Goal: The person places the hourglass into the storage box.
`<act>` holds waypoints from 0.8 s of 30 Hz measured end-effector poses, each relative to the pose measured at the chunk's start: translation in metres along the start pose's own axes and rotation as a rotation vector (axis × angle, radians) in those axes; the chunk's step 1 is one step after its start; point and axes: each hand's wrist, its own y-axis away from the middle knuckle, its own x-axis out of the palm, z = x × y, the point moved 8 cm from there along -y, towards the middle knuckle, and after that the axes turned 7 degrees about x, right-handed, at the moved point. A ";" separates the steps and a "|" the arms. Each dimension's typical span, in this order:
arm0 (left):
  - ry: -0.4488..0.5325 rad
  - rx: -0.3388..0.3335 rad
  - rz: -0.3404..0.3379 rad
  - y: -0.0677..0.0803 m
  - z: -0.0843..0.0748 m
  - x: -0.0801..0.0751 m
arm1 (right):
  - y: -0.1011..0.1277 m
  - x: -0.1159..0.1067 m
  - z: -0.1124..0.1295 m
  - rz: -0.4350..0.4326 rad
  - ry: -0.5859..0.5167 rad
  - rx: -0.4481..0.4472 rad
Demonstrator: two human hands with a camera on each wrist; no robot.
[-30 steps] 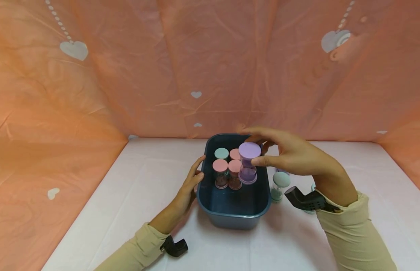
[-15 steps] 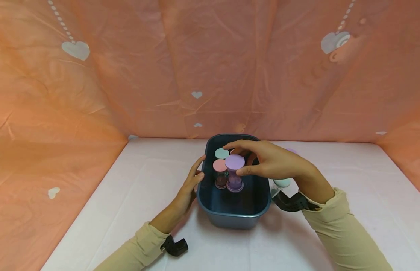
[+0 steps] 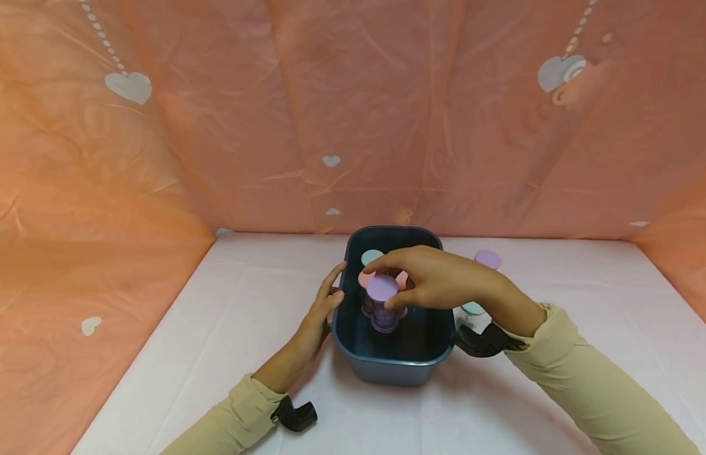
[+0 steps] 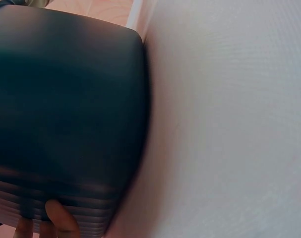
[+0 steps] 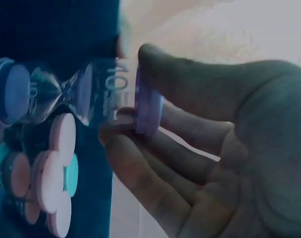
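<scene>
A dark blue tub (image 3: 389, 370) stands on the white table. My right hand (image 3: 429, 281) pinches the top cap of a purple sand timer (image 3: 382, 302) and holds it upright inside the tub, in front of the others. The right wrist view shows thumb and fingers around the purple cap of that purple sand timer (image 5: 90, 94). Pink-capped timers (image 5: 53, 173) and a teal-capped timer (image 3: 371, 257) stand behind it. My left hand (image 3: 324, 303) rests with straight fingers against the tub's left wall; its fingertips (image 4: 58, 220) touch the ribbed side of the dark blue tub (image 4: 66, 114).
A purple-capped timer (image 3: 487, 259) and a teal-capped timer (image 3: 472, 309) stand on the table right of the tub, partly behind my right wrist. Orange cloth with white hearts (image 3: 127, 85) walls the back and sides.
My right hand has carried the purple timer down and to the left, from above the tub's rim into the tub beside the pink ones. The left hand has stayed on the tub.
</scene>
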 end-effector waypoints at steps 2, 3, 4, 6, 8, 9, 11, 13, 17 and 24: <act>-0.002 0.001 0.003 -0.001 0.000 0.001 | 0.002 0.000 0.000 0.007 0.017 0.011; -0.005 -0.003 0.000 -0.001 0.000 0.001 | 0.003 0.001 0.000 0.006 0.026 0.013; -0.007 -0.008 -0.001 -0.001 0.000 0.001 | 0.003 0.003 -0.001 0.003 0.035 0.015; -0.011 -0.019 -0.005 0.000 0.000 0.001 | 0.002 0.007 -0.002 -0.004 0.055 0.006; -0.007 -0.029 -0.009 0.001 0.001 0.000 | -0.002 0.014 -0.004 0.002 0.075 -0.003; -0.001 -0.031 -0.008 0.001 0.001 0.001 | -0.004 0.018 -0.006 0.006 0.078 -0.015; 0.011 -0.030 -0.002 0.002 0.001 0.001 | -0.010 0.027 -0.008 0.015 0.092 -0.039; 0.019 -0.026 0.005 0.003 0.002 0.002 | -0.015 0.036 -0.009 0.026 0.116 -0.069; 0.022 -0.018 0.013 0.003 0.001 0.004 | -0.022 0.045 -0.011 0.023 0.170 -0.125; 0.009 -0.012 0.000 0.001 -0.001 0.002 | -0.029 0.043 -0.010 -0.010 0.202 -0.163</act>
